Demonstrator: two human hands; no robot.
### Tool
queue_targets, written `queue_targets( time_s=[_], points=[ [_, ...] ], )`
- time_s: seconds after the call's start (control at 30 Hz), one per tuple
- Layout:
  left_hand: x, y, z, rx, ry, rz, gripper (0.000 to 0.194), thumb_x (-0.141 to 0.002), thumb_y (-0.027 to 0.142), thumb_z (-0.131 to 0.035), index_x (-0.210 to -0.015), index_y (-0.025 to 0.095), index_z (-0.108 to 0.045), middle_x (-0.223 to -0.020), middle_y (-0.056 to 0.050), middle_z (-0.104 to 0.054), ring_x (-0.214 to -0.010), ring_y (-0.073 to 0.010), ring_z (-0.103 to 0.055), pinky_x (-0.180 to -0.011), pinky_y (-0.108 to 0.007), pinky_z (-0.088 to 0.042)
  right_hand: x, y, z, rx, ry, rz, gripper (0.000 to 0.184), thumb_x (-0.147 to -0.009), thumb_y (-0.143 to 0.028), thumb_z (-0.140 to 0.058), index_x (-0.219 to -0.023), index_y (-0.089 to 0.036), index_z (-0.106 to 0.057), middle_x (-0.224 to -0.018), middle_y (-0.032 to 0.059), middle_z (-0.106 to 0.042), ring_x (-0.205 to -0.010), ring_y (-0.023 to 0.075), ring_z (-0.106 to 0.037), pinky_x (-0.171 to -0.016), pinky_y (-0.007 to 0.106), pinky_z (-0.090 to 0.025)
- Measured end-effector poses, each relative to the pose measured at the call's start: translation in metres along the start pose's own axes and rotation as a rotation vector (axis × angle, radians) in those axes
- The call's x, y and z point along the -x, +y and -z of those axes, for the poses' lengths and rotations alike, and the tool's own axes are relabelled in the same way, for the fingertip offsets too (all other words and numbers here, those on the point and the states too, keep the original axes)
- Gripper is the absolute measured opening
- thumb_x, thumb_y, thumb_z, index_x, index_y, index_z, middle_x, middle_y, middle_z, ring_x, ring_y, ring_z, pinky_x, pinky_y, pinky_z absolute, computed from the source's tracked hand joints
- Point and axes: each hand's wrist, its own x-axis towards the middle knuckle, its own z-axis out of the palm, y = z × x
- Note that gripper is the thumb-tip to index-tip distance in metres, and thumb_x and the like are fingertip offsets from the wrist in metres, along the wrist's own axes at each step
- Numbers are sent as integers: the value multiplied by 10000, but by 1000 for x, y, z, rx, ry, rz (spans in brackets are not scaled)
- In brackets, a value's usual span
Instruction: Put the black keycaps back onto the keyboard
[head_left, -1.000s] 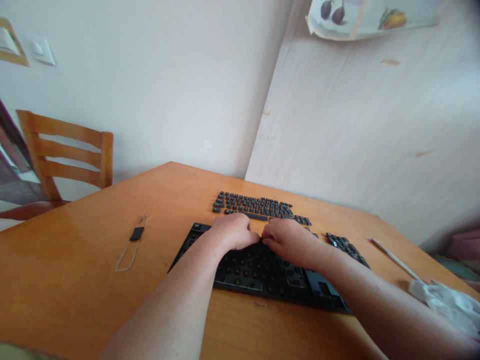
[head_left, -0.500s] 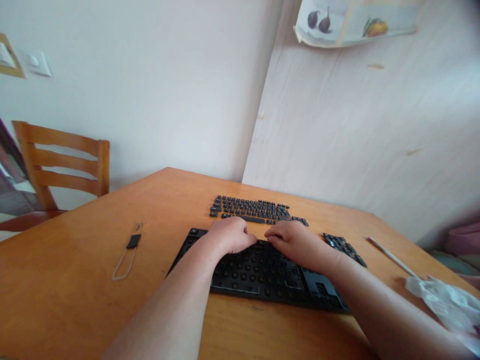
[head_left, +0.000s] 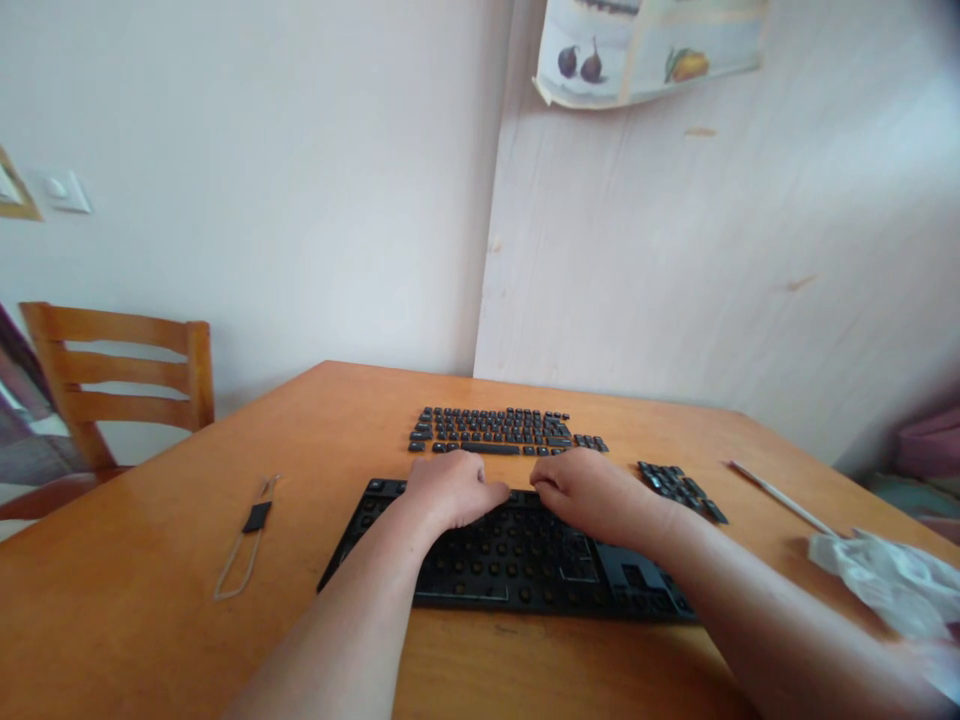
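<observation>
Fingers narrow on your left hand (head_left: 450,490) and right hand (head_left: 589,488), at the keyboard (head_left: 472,590)'s far edge; can't tell if they hold anything. Keyboard's on the worktop (head_left: 187,640), near side of loose keycaps (head_left: 491,449). Work there calls for precise fingertips.

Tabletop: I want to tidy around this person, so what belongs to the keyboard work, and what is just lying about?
Keyboard work:
keyboard base, under left hand and right hand
loose keycaps
black-gripped wire tool, probably a keycap puller

Probably just lying about:
thin white stick
crumpled white wrapping, use unclear
</observation>
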Motion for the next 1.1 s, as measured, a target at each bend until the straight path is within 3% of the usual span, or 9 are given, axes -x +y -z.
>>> queue_targets(
  time_s=[1.1],
  points=[
    [1, 5, -5, -62, 42, 13, 440, -764, 615, -455, -788, 243, -688, -942, -94, -733, -938, -338, -647, -831, -472, -432, -3, 3, -5, -22, 17, -18, 280, -865, -237, -434, -707, -201, -661, -764, 43, -719, -712, 175, -609, -613, 275, -312]
  ],
)
